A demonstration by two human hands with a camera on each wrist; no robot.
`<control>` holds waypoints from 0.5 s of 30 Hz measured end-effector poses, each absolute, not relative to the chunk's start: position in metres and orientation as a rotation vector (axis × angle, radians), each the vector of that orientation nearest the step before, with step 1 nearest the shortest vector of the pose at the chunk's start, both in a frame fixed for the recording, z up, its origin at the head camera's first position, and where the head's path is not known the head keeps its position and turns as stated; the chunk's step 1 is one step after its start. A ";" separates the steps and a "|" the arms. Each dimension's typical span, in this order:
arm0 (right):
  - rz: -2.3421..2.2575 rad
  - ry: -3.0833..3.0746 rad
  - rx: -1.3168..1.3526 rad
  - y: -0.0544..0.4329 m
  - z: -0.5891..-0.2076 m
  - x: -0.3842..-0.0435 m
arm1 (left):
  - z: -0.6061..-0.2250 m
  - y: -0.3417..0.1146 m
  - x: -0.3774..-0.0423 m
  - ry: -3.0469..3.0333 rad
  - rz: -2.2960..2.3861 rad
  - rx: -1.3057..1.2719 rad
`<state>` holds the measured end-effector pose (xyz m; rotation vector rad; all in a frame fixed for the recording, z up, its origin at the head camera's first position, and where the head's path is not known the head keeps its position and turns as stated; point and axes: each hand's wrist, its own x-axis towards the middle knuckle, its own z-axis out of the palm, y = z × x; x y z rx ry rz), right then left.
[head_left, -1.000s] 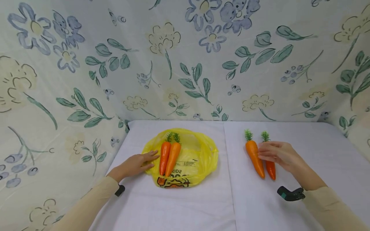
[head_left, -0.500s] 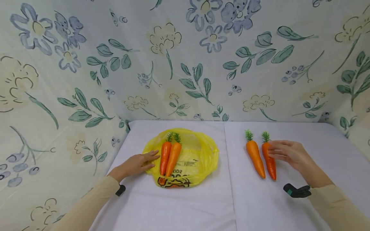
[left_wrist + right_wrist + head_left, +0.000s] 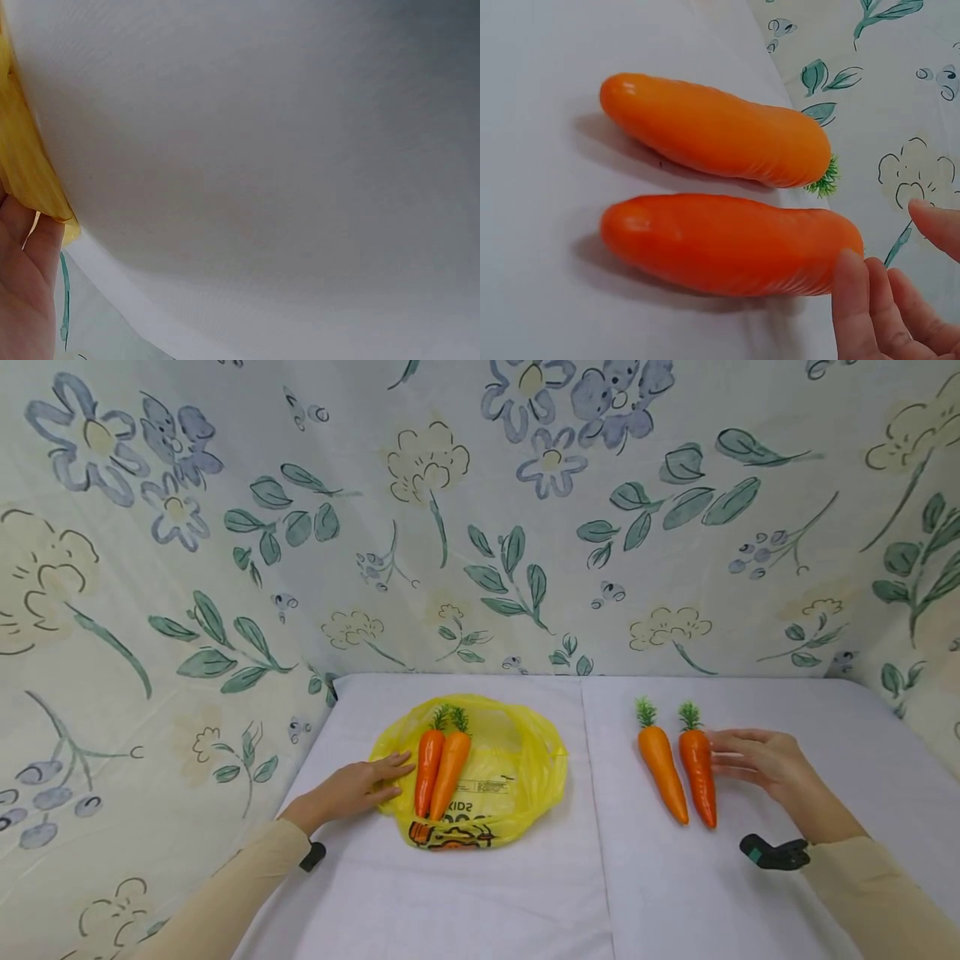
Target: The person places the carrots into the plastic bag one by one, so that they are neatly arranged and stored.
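Note:
Two orange carrots with green tops lie on the right: a lighter carrot (image 3: 663, 774) and, to its right, a redder carrot (image 3: 699, 779). My right hand (image 3: 763, 763) is at the redder carrot's right side near its thick end. In the right wrist view its fingertips (image 3: 851, 274) appear to touch that end, while the thumb (image 3: 939, 229) stands apart. A yellow plastic bag (image 3: 536, 768) lies spread open on the left, with a red-orange carrot (image 3: 428, 774) and an orange carrot (image 3: 451, 774) side by side in it. My left hand (image 3: 351, 787) rests flat-fingered on the bag's left edge.
A white cloth (image 3: 525, 893) covers the table, with a seam running between the bag and the right pair of carrots. Floral fabric (image 3: 480, 527) hangs behind the table and along its sides.
My right hand has drawn back to the right, from above the redder carrot to its right side, uncovering it. My left hand, the bag and the carrots have stayed put.

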<state>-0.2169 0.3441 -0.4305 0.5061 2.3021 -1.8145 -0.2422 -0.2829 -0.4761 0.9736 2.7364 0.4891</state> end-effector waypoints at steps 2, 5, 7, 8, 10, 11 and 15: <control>-1.808 2.297 0.558 0.345 -0.434 -0.218 | -0.476 -0.283 -0.242 2.738 0.488 0.970; -1.776 2.302 0.592 0.346 -0.437 -0.220 | -0.475 -0.282 -0.241 2.740 0.488 0.970; -1.773 2.294 0.617 0.346 -0.438 -0.221 | -0.475 -0.282 -0.241 2.740 0.485 0.968; -1.779 2.285 0.633 0.346 -0.439 -0.222 | -0.475 -0.282 -0.241 2.739 0.486 0.966; -1.775 2.270 0.621 0.346 -0.439 -0.222 | -0.474 -0.282 -0.241 2.737 0.487 0.960; -1.778 2.265 0.629 0.346 -0.439 -0.222 | -0.474 -0.282 -0.241 2.736 0.488 0.957; -1.775 2.262 0.652 0.346 -0.441 -0.222 | -0.473 -0.282 -0.241 2.735 0.484 0.955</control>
